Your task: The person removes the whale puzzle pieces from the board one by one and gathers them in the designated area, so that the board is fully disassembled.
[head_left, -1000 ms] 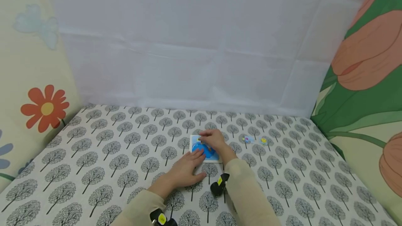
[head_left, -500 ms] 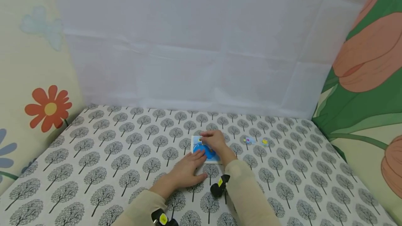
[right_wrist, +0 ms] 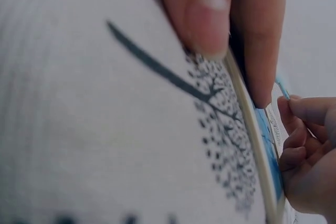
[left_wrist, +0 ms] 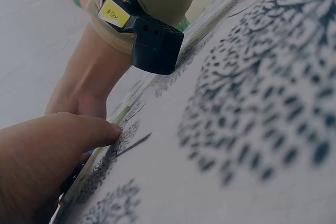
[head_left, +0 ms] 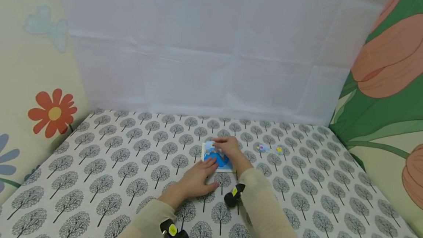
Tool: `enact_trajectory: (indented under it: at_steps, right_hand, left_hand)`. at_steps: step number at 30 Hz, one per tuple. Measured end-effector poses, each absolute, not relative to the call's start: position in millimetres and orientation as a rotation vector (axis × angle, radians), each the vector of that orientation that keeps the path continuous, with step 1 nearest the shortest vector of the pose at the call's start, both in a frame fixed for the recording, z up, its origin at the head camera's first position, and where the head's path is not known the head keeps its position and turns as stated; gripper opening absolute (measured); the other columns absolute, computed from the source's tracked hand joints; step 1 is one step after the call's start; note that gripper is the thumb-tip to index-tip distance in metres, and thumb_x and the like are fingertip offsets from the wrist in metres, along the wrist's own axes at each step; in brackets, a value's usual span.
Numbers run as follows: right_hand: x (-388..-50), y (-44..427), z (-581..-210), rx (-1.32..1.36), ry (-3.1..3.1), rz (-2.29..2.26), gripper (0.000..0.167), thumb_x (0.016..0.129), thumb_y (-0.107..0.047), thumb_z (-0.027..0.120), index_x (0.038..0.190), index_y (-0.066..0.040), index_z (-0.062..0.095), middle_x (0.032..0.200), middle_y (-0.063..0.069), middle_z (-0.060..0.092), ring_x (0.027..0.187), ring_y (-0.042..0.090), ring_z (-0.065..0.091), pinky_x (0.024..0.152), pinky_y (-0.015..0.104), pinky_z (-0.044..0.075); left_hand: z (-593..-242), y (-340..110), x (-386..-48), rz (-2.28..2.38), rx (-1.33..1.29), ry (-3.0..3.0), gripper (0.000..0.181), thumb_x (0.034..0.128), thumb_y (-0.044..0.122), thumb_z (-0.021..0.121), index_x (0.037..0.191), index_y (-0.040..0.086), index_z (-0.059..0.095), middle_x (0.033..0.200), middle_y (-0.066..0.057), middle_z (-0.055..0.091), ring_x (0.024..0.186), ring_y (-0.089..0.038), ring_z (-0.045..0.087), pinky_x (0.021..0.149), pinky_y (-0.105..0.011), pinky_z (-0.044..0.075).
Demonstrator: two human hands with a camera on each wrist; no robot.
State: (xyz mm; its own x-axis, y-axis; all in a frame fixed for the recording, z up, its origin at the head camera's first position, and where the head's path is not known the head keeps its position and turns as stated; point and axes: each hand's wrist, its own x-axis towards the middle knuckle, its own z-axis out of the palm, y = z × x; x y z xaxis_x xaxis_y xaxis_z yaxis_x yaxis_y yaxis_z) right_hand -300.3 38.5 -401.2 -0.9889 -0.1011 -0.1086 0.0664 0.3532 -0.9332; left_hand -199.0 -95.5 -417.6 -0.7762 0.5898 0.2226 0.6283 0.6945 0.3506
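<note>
A small jigsaw board [head_left: 209, 154] with a blue picture lies flat on the tree-print cloth [head_left: 132, 172], near the middle of the table; its edge shows tan in the right wrist view. The left hand [head_left: 196, 179] rests palm down at its near left side, fingers extended over the blue picture and thumb out on the cloth, grasping nothing. The right hand [head_left: 228, 148] is above the board's far right part — its thumb and index finger pinch a thin light-blue piece [right_wrist: 283, 88], seen nearly edge-on. Whether that piece touches the board I cannot tell.

To the right of the board, apart from it, two loose pieces lie on the cloth: a light-blue jigsaw piece [head_left: 263, 148] with pink and yellow marks, and just beside it a piece with a yellow flower [head_left: 279, 150].

Both forearms wear cream sleeves [head_left: 264, 201], each with a black wrist camera [head_left: 234, 195] bearing a yellow label. Behind the table hangs a creased white sheet [head_left: 198, 47] — flanked by a red flower [head_left: 53, 113] on the left and large coral tulips [head_left: 383, 61] on the right.
</note>
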Motion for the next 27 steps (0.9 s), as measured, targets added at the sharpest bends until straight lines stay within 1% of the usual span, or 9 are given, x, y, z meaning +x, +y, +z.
enact_trajectory:
  at_steps: [7, 10, 12, 14, 17, 20, 22, 27]
  right_hand:
    - [-305.3, 44.4, -402.4, -0.070, 2.461, -1.714, 0.017, 0.077, -0.014, 0.065, 0.093, -0.009, 0.068, 0.101, 0.004, 0.060, 0.099, 0.020, 0.051, 0.083, 0.034, 0.041]
    - [-306.7, 49.6, -402.6, -0.079, 2.456, -1.734, 0.017, 0.079, -0.013, 0.063, 0.095, -0.008, 0.067, 0.097, 0.004, 0.062, 0.096, 0.019, 0.053, 0.083, 0.033, 0.042]
    - [-306.8, 54.6, -402.3, -0.107, 2.427, -1.771, 0.018, 0.080, -0.010, 0.061, 0.097, -0.006, 0.066, 0.094, 0.006, 0.063, 0.093, 0.019, 0.055, 0.082, 0.033, 0.043]
    - [-306.6, 59.8, -401.5, -0.127, 2.398, -1.796, 0.020, 0.081, -0.008, 0.059, 0.100, -0.003, 0.064, 0.095, 0.008, 0.062, 0.092, 0.020, 0.055, 0.083, 0.033, 0.042]
    - [-306.8, 67.3, -398.7, -0.129, 2.400, -1.786, 0.023, 0.082, -0.010, 0.059, 0.103, -0.004, 0.063, 0.101, 0.008, 0.060, 0.096, 0.020, 0.054, 0.083, 0.034, 0.042]
    - [-308.7, 74.7, -396.9, -0.099, 2.445, -1.751, 0.023, 0.082, -0.014, 0.060, 0.103, -0.007, 0.064, 0.103, 0.006, 0.059, 0.099, 0.021, 0.051, 0.085, 0.036, 0.041]
    - [-310.2, 80.3, -396.7, -0.102, 2.492, -1.733, 0.022, 0.081, -0.015, 0.061, 0.102, -0.008, 0.065, 0.103, 0.006, 0.059, 0.098, 0.021, 0.051, 0.083, 0.036, 0.042]
    - [-311.3, 94.4, -394.0, -0.119, 2.535, -1.747, 0.022, 0.082, -0.011, 0.060, 0.102, -0.004, 0.064, 0.102, 0.009, 0.059, 0.097, 0.023, 0.052, 0.083, 0.038, 0.042]
  left_hand:
    - [-415.2, -96.1, -198.8, -0.654, -1.015, -2.802, 0.060, 0.0821, 0.033, 0.053, 0.126, -0.005, 0.039, 0.133, -0.020, 0.030, 0.124, -0.031, 0.023, 0.098, -0.046, 0.019]
    - [-415.4, -95.7, -198.7, -0.659, -1.018, -2.810, 0.060, 0.0825, 0.033, 0.053, 0.127, -0.005, 0.039, 0.134, -0.019, 0.030, 0.124, -0.031, 0.023, 0.098, -0.046, 0.019]
    - [-415.3, -95.1, -198.4, -0.653, -1.013, -2.815, 0.060, 0.0826, 0.033, 0.053, 0.127, -0.005, 0.039, 0.134, -0.019, 0.030, 0.124, -0.031, 0.022, 0.098, -0.046, 0.019]
    - [-415.7, -94.5, -198.5, -0.652, -1.009, -2.817, 0.060, 0.0825, 0.033, 0.053, 0.126, -0.005, 0.039, 0.134, -0.019, 0.030, 0.124, -0.031, 0.023, 0.098, -0.046, 0.019]
    - [-416.0, -94.5, -198.6, -0.645, -1.000, -2.819, 0.060, 0.0824, 0.034, 0.053, 0.126, -0.005, 0.040, 0.134, -0.018, 0.030, 0.124, -0.031, 0.023, 0.098, -0.046, 0.019]
    - [-416.8, -94.5, -198.7, -0.640, -0.996, -2.821, 0.060, 0.0823, 0.034, 0.053, 0.126, -0.004, 0.040, 0.134, -0.018, 0.030, 0.124, -0.030, 0.023, 0.099, -0.046, 0.019]
    - [-417.0, -94.2, -198.9, -0.640, -0.997, -2.821, 0.060, 0.0823, 0.034, 0.053, 0.127, -0.004, 0.040, 0.134, -0.018, 0.030, 0.124, -0.030, 0.023, 0.099, -0.045, 0.019]
    - [-416.6, -93.8, -199.0, -0.641, -1.003, -2.819, 0.060, 0.0825, 0.034, 0.052, 0.126, -0.005, 0.040, 0.134, -0.018, 0.031, 0.123, -0.031, 0.024, 0.099, -0.046, 0.019]
